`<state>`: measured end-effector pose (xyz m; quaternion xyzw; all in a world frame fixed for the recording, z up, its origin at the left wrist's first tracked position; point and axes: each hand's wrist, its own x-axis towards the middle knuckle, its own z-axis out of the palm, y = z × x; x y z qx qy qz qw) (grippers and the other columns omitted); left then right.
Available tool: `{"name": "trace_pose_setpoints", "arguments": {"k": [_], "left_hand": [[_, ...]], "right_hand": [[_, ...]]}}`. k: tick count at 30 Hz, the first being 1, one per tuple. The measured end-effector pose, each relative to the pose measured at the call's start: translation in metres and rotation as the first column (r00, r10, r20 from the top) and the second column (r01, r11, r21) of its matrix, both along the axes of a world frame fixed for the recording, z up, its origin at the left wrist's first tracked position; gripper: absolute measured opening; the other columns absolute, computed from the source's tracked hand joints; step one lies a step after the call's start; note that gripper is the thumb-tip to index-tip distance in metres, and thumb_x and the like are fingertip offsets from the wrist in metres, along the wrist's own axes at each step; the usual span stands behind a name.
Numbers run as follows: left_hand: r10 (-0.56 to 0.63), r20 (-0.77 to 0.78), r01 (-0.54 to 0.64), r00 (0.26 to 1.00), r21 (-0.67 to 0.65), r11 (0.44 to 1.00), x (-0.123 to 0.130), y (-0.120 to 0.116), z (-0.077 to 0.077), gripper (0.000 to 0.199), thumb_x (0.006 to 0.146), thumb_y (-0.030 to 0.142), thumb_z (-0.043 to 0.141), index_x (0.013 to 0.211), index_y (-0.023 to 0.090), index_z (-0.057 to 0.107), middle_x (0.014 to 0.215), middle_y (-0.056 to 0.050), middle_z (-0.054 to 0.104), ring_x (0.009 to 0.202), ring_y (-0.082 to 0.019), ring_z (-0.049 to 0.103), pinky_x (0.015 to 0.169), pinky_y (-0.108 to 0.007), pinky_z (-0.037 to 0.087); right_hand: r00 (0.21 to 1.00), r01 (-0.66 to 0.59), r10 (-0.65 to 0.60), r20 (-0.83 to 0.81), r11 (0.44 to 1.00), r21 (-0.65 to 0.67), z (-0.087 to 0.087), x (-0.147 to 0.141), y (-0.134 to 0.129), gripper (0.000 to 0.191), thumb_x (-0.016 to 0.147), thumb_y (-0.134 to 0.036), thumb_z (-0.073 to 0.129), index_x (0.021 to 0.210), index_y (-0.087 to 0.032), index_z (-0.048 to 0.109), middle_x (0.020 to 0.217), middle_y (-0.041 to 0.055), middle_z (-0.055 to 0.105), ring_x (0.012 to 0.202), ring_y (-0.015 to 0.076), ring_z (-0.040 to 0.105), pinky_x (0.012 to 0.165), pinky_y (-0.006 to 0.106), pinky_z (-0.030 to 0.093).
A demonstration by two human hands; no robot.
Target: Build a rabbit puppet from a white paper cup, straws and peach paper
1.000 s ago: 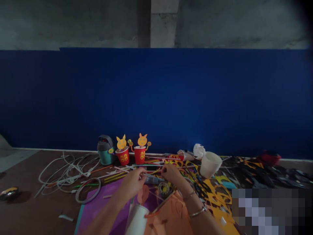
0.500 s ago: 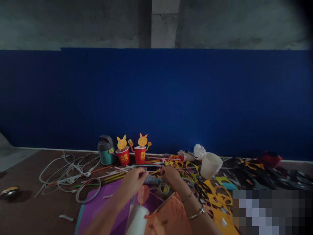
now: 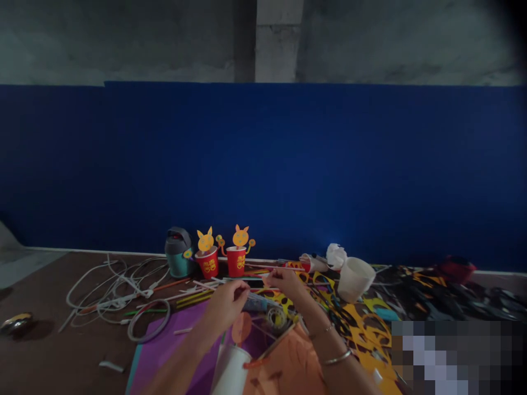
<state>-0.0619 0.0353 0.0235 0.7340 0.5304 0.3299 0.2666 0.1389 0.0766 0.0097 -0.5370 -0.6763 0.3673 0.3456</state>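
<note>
Before blue boarding (image 3: 263,164), left hand (image 3: 228,302) and right hand (image 3: 289,283) curl their fingers (image 3: 242,286), whether pinching anything I cannot tell.

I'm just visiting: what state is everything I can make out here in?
Left hand: fingers curled, hold unclear
Right hand: fingers bunched, hold unclear
Near white cup: partly out of frame
Left red paper cup: standing, cat face above
Right red paper cup: standing, cat face above
Large white cup: standing, mouth up
White paper wad: crumpled
White cable: loosely tangled
Purple sheet: flat
Yellow paper: cut full of holes
</note>
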Motion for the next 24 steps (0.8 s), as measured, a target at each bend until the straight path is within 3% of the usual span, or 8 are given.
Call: {"name": "trace_pose_setpoints", "arguments": {"k": [4, 6, 10, 13, 16, 19, 21, 24], "left_hand": [[-0.009, 0.246, 0.038, 0.969, -0.112, 0.993, 0.009, -0.005, 0.004, 0.026, 0.082, 0.036, 0.052, 0.094, 0.016, 0.064, 0.076, -0.004, 0.068, 0.069, -0.017, 0.062, 0.061, -0.024, 0.043], [0.013, 0.343, 0.042, 0.939, -0.152, 0.988, 0.012, -0.007, 0.005, 0.031, 0.081, 0.046, 0.053, 0.077, 0.017, 0.062, 0.063, -0.001, 0.062, 0.059, -0.014, 0.057, 0.054, -0.023, 0.039], [0.071, 0.369, 0.032, 0.927, -0.267, 0.963, 0.016, -0.006, 0.004, 0.057, 0.078, 0.067, 0.043, 0.046, 0.019, 0.046, 0.04, 0.004, 0.042, 0.041, -0.01, 0.041, 0.045, -0.024, 0.028], [0.065, 0.439, 0.094, 0.896, -0.332, 0.939, 0.015, -0.006, 0.004, 0.054, 0.075, 0.066, 0.048, 0.049, 0.019, 0.049, 0.04, 0.005, 0.043, 0.039, -0.01, 0.04, 0.044, -0.024, 0.027], [0.025, 0.49, 0.138, 0.871, -0.295, 0.946, 0.014, -0.007, 0.008, 0.044, 0.074, 0.057, 0.056, 0.054, 0.018, 0.052, 0.045, 0.004, 0.047, 0.044, -0.01, 0.042, 0.047, -0.023, 0.029], [0.003, 0.516, 0.146, 0.857, -0.248, 0.958, 0.015, -0.009, 0.012, 0.04, 0.076, 0.053, 0.056, 0.062, 0.015, 0.059, 0.053, 0.002, 0.054, 0.049, -0.01, 0.044, 0.05, -0.023, 0.03], [-0.001, 0.527, 0.144, 0.85, -0.229, 0.963, 0.016, -0.01, 0.013, 0.04, 0.076, 0.053, 0.058, 0.069, 0.014, 0.064, 0.057, 0.001, 0.057, 0.051, -0.01, 0.045, 0.05, -0.023, 0.03], [-0.01, 0.518, 0.151, 0.855, -0.231, 0.961, 0.018, -0.011, 0.014, 0.042, 0.076, 0.053, 0.058, 0.072, 0.013, 0.067, 0.058, 0.0, 0.058, 0.05, -0.01, 0.043, 0.05, -0.023, 0.029]], "right_hand": [[0.984, -0.129, 0.125, -0.124, 0.992, -0.018, 0.015, -0.006, -0.01, 0.027, 0.078, -0.038, 0.054, 0.071, -0.014, 0.062, 0.063, 0.0008, 0.063, 0.05, 0.0083, 0.047, 0.049, 0.019, 0.036], [0.975, -0.167, 0.164, -0.148, 0.986, -0.009, 0.019, -0.011, -0.015, 0.023, 0.077, -0.035, 0.056, 0.071, -0.014, 0.062, 0.063, 0.0009, 0.064, 0.05, 0.0085, 0.049, 0.049, 0.019, 0.036], [0.973, -0.187, 0.193, -0.127, 0.98, 0.06, 0.026, -0.021, -0.027, 0.011, 0.073, -0.025, 0.059, 0.07, -0.015, 0.062, 0.065, 0.001, 0.065, 0.057, 0.0107, 0.053, 0.054, 0.02, 0.038], [0.977, -0.191, 0.202, -0.074, 0.973, 0.133, 0.034, -0.025, -0.036, 0.005, 0.072, -0.016, 0.058, 0.072, -0.016, 0.063, 0.067, -0.0004, 0.065, 0.062, 0.0113, 0.054, 0.057, 0.02, 0.038], [0.979, -0.18, 0.194, -0.057, 0.966, 0.186, 0.039, -0.024, -0.039, 0.01, 0.072, -0.013, 0.057, 0.079, -0.017, 0.063, 0.071, -0.0004, 0.066, 0.065, 0.0117, 0.057, 0.059, 0.02, 0.04], [0.972, -0.154, 0.166, -0.167, 0.985, 0.083, 0.038, -0.019, -0.034, 0.016, 0.075, -0.019, 0.058, 0.09, -0.015, 0.063, 0.077, 0.0025, 0.068, 0.069, 0.0136, 0.061, 0.061, 0.022, 0.044], [0.965, -0.17, 0.166, -0.205, 0.985, -0.005, 0.037, -0.016, -0.03, 0.016, 0.078, -0.025, 0.056, 0.087, -0.014, 0.064, 0.076, 0.004, 0.07, 0.069, 0.0148, 0.063, 0.06, 0.023, 0.046], [0.967, -0.185, 0.178, -0.183, 0.983, -0.019, 0.039, -0.012, -0.029, 0.017, 0.079, -0.027, 0.055, 0.079, -0.013, 0.066, 0.073, 0.0046, 0.07, 0.068, 0.0147, 0.063, 0.061, 0.023, 0.045]]}}
